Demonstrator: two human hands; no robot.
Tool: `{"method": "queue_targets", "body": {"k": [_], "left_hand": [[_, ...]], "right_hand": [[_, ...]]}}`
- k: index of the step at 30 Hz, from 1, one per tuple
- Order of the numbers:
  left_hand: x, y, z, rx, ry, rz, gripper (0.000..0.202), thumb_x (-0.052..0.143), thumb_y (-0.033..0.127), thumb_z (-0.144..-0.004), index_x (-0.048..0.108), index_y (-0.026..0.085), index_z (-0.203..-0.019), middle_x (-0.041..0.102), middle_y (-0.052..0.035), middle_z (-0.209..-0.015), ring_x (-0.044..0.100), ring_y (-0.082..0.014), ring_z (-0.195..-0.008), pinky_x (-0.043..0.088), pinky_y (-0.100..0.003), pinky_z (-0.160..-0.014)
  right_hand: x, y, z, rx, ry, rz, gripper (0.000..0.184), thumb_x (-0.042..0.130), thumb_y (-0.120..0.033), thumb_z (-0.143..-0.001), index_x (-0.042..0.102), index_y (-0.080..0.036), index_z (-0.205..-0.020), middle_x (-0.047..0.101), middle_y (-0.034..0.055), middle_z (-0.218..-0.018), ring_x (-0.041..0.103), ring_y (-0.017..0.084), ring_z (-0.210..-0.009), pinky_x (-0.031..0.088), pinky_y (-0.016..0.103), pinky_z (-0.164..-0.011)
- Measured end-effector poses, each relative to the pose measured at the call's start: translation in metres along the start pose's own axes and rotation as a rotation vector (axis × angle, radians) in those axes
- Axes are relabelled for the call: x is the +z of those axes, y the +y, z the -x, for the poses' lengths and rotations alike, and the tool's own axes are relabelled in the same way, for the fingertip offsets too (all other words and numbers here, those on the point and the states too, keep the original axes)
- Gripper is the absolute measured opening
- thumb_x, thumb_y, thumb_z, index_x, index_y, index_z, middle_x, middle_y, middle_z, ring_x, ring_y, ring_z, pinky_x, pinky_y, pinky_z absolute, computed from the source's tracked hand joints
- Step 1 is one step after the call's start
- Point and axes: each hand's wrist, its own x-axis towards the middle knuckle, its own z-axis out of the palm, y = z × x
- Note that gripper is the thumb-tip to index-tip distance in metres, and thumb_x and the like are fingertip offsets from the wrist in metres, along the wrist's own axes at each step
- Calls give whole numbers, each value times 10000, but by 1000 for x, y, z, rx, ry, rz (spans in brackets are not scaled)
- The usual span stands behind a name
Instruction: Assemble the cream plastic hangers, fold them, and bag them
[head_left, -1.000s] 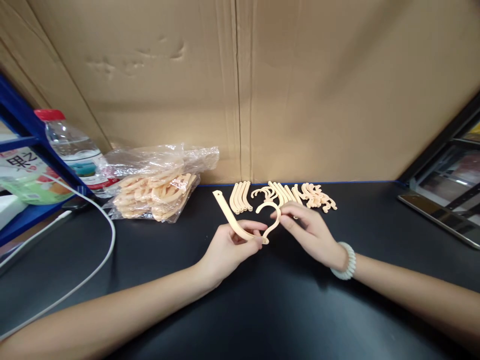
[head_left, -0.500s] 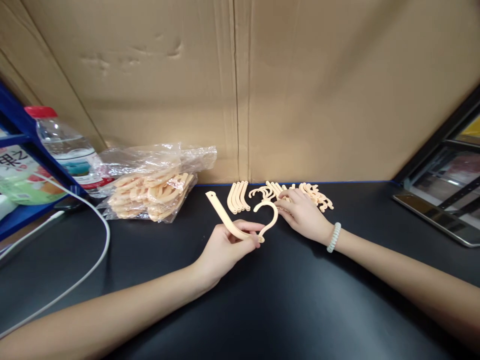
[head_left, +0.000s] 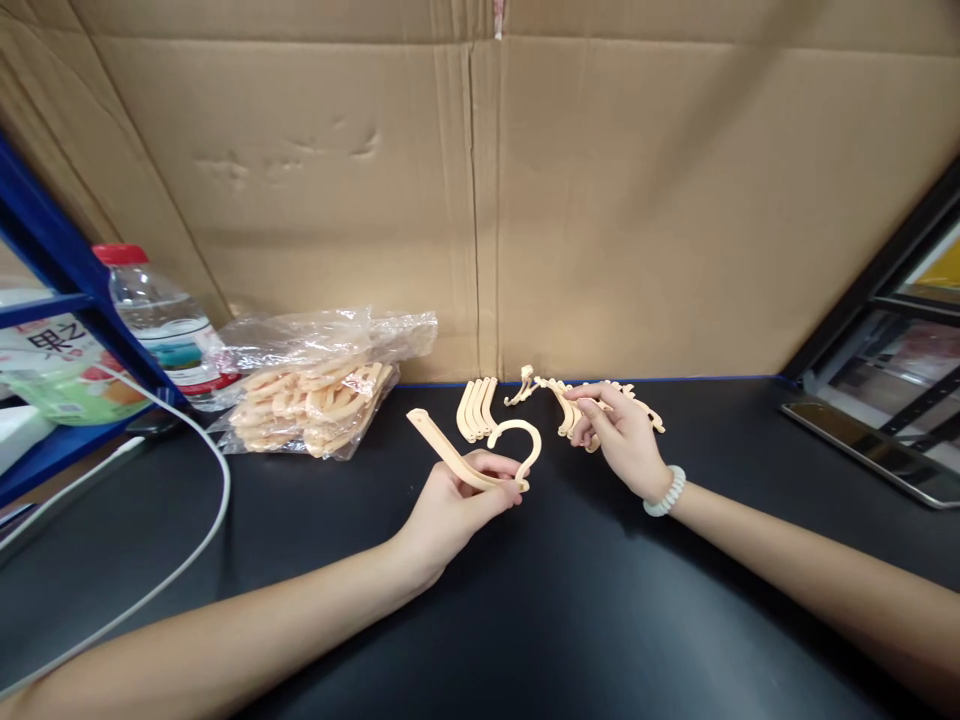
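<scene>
My left hand [head_left: 454, 500] pinches a pale peach, partly assembled clothes hanger. Its curved arm [head_left: 442, 447] slants up to the left, and a round hook [head_left: 534, 440] rises at its right end, meeting it at my fingertips. Farther back on the right, my right hand [head_left: 619, 440] has its fingers curled together at a pile of loose hanger parts [head_left: 564, 410]. Pale plastic shows by its fingertips, but I cannot make out which piece is in them. Several hanger arms [head_left: 478, 408] lie side by side between the hands, near the cardboard.
A clear bag of hanger parts [head_left: 311, 405] lies at the back left, beside a red-capped bottle [head_left: 169, 325] and a blue rack [head_left: 45, 310]. A white cable [head_left: 221, 490] loops over the black table [head_left: 540, 620]. Cardboard [head_left: 637, 200] stands behind; a dark-framed rack [head_left: 847, 320] is at right.
My right hand has drawn back slightly from the pile, shifting some loose parts. The hook in my left hand has turned a little to the left. The view has tipped upward.
</scene>
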Motion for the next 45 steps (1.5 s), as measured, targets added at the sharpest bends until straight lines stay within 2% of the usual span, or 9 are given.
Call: {"method": "queue_targets", "body": {"k": [3,11,16,22,26,29,36,42,45], "left_hand": [[0,0,0,-6,1,1,121,777,177,-677,747,165,-793,682,-11,-770,604,-125,-713,474,-246,-733],[0,1,0,-11,0,23,128,794,192,-679,739,160,-790,692,-9,-761,611,-115,-706,474,-228,-725],[-1,-2,-1,-16,0,49,142,801,219,-702,738,159,-813,696,-12,-770,617,-109,-711,477,-216,-719],[-2,-3,-1,-21,-5,73,179,820,232,-692,734,150,-826,704,-22,-778,625,-112,-703,488,-220,-713],[-1,0,0,-12,-10,72,184,819,241,-695,731,142,-823,703,-27,-785,622,-114,-698,487,-224,-704],[0,2,1,-7,-12,60,181,817,240,-694,731,137,-816,691,-22,-761,613,-117,-699,480,-227,-701],[0,1,-1,4,-23,55,190,819,244,-692,726,140,-821,690,-20,-755,623,-134,-714,489,-251,-722],[-2,-1,-1,45,-56,34,141,819,209,-685,716,168,-772,709,-2,-786,648,-142,-761,496,-256,-775],[-1,1,-1,77,-90,33,113,804,186,-696,725,177,-775,733,-9,-793,664,-156,-776,506,-264,-779]], "right_hand": [[2,-1,1,11,-32,-58,231,404,-319,-989,587,-182,-1023,655,26,-689,666,167,-617,555,309,-594],[1,-2,-1,-86,-1,-11,151,547,-260,-921,694,-231,-899,682,62,-988,612,230,-1014,479,414,-904],[3,-11,4,-74,132,-51,149,513,-240,-921,650,-244,-980,571,67,-1092,607,189,-862,503,378,-768],[10,-31,17,335,150,-501,175,595,-211,-800,630,-234,-970,532,7,-882,516,117,-628,418,290,-568],[8,-44,22,560,67,-791,382,665,-170,-723,631,-249,-1096,552,29,-1039,569,129,-738,482,308,-673],[7,-45,24,661,-43,-898,393,680,-159,-725,638,-241,-1107,573,23,-932,592,151,-795,512,338,-810],[12,-50,32,636,-194,-968,153,728,-264,-779,624,-213,-878,564,16,-918,626,201,-969,489,382,-948],[18,-51,36,612,-275,-874,221,802,-253,-719,670,-198,-888,643,2,-844,587,106,-766,482,242,-727],[20,-48,35,575,-302,-833,215,802,-292,-718,690,-190,-871,646,2,-815,575,103,-710,478,258,-706]]}}
